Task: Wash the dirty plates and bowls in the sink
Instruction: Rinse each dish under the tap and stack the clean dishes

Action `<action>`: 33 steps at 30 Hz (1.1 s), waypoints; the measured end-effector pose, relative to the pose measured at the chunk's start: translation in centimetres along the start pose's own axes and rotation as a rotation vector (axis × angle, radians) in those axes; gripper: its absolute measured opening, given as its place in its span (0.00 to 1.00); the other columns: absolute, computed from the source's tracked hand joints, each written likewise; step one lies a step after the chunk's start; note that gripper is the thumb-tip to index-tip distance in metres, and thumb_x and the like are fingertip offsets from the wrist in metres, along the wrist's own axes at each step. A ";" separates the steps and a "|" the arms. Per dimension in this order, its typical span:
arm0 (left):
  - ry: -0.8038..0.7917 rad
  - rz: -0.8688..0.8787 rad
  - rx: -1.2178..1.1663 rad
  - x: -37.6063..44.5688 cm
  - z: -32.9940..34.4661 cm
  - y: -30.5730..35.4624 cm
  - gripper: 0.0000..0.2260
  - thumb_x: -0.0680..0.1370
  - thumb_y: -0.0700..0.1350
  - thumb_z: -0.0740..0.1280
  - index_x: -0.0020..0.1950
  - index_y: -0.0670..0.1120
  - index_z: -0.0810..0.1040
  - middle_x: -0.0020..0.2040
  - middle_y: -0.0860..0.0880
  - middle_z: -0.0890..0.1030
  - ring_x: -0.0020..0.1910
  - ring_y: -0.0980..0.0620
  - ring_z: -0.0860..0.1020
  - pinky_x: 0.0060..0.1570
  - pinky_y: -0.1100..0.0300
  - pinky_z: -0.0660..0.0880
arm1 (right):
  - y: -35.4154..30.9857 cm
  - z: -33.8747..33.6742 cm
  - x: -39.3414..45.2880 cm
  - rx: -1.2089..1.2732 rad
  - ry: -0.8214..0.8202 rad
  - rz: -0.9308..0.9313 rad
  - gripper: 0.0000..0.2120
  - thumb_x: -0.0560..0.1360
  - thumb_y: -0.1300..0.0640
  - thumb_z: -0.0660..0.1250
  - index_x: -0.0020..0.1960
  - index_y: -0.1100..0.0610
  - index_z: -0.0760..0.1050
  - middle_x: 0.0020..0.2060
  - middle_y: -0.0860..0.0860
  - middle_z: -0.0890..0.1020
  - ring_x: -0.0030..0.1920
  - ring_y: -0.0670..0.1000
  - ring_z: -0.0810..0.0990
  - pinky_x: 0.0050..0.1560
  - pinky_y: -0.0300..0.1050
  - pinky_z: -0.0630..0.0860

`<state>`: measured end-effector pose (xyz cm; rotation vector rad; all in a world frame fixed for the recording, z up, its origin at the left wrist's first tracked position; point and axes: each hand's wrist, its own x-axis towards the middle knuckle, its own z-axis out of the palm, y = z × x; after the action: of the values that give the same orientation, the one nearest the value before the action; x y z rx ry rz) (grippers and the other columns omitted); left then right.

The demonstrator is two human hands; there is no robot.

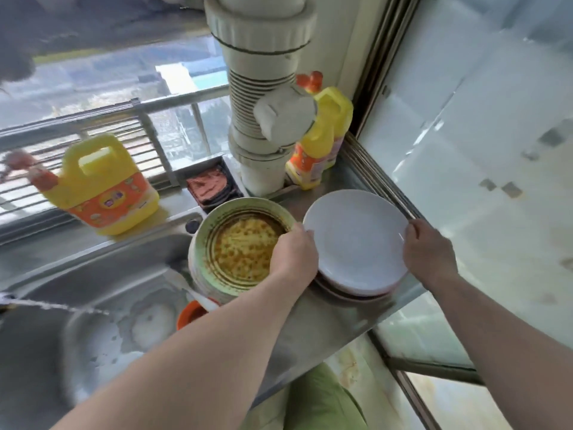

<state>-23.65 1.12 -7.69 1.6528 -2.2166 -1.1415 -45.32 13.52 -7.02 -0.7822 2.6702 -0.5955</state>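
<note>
White plate tops a plate stack on the steel tabletop, right of the sink. Left hand and right hand grip its opposite rims, fingers curled over the edges. Dirty bowl sits just beside, touching the left hand.

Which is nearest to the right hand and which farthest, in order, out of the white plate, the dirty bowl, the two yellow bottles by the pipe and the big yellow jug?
From the right hand:
1. White plate, its right rim under the fingers.
2. Dirty bowl, left of the plate, at the sink's edge.
3. Yellow bottles, behind the plate, beside the pipe.
4. Big yellow jug, far left by the window.
</note>
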 end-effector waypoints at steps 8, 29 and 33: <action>-0.126 0.144 0.521 2.8 3.1 2.0 0.22 0.84 0.37 0.60 0.78 0.36 0.64 0.66 0.40 0.78 0.62 0.38 0.81 0.46 0.49 0.78 | 4.0 1.5 1.5 -0.179 -0.076 0.068 0.12 0.86 0.51 0.51 0.52 0.52 0.72 0.48 0.62 0.82 0.46 0.62 0.74 0.49 0.56 0.73; 0.163 -0.194 0.175 0.8 -13.0 -14.4 0.09 0.85 0.51 0.60 0.62 0.48 0.71 0.53 0.45 0.81 0.50 0.42 0.79 0.51 0.45 0.80 | -16.6 10.2 -4.7 -0.364 -0.320 -0.334 0.14 0.85 0.53 0.55 0.66 0.54 0.73 0.59 0.57 0.81 0.57 0.61 0.80 0.52 0.57 0.79; 0.124 -0.190 0.155 0.1 -12.3 -15.2 0.10 0.87 0.51 0.57 0.63 0.46 0.70 0.51 0.43 0.81 0.48 0.40 0.78 0.47 0.47 0.76 | -17.2 10.3 -5.1 -0.503 -0.358 -0.319 0.09 0.84 0.57 0.59 0.64 0.55 0.68 0.57 0.59 0.80 0.51 0.60 0.77 0.45 0.55 0.74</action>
<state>-5.64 -6.40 -8.94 1.9749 -2.1572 -0.8967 -29.61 0.09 -7.24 -1.3221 2.3879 0.1638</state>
